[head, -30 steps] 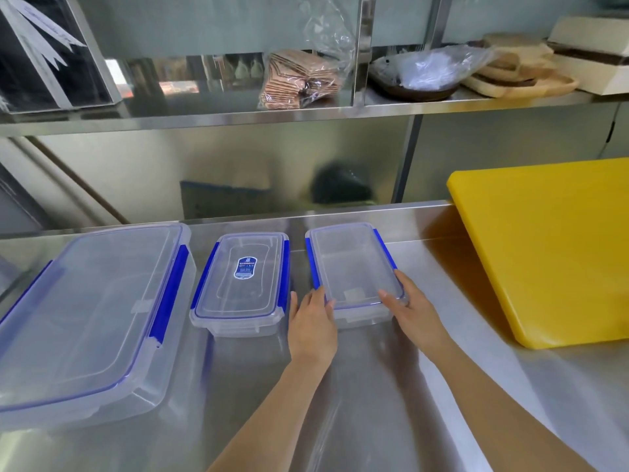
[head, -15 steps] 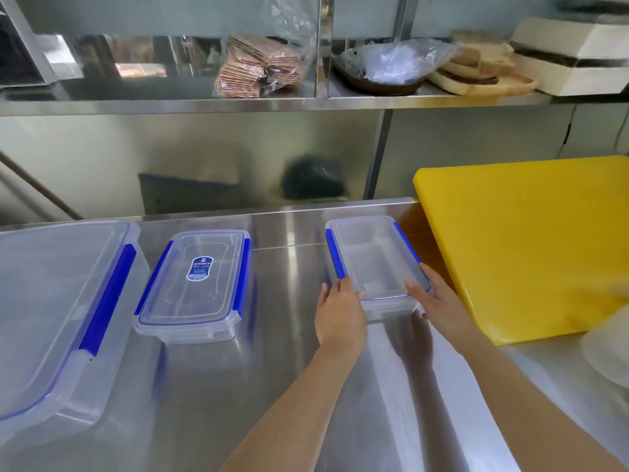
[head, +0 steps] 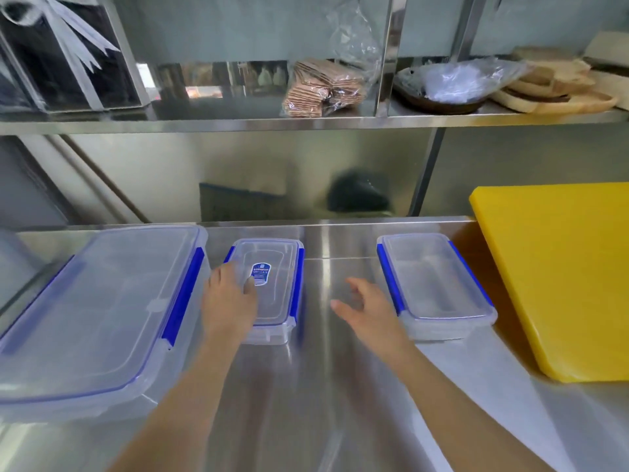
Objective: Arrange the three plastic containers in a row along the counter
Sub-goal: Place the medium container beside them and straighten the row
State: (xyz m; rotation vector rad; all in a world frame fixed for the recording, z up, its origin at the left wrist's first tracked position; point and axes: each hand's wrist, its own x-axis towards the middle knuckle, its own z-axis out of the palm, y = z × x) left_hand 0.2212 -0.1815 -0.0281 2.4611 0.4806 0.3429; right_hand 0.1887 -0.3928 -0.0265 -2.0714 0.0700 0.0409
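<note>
Three clear plastic containers with blue clips stand on the steel counter (head: 323, 386). The large container (head: 92, 311) is at the left. The middle container (head: 275, 301), with a blue label on its lid, is just right of it. The small unlabelled container (head: 435, 284) stands farther right, beside the yellow board. My left hand (head: 229, 298) rests on the left side of the middle container's lid, fingers spread. My right hand (head: 364, 308) hovers open over bare counter between the two small containers, touching neither.
A thick yellow cutting board (head: 558, 277) lies at the right, close to the small container. A steel shelf (head: 306, 122) above holds a black box, a bag of brown packets (head: 323, 88), a wrapped bowl and wooden boards. A steel backsplash closes the rear.
Both hands slid the unlabelled container right toward the yellow board, then let it go. My left hand has moved onto the middle container and my right hand has drawn back left.
</note>
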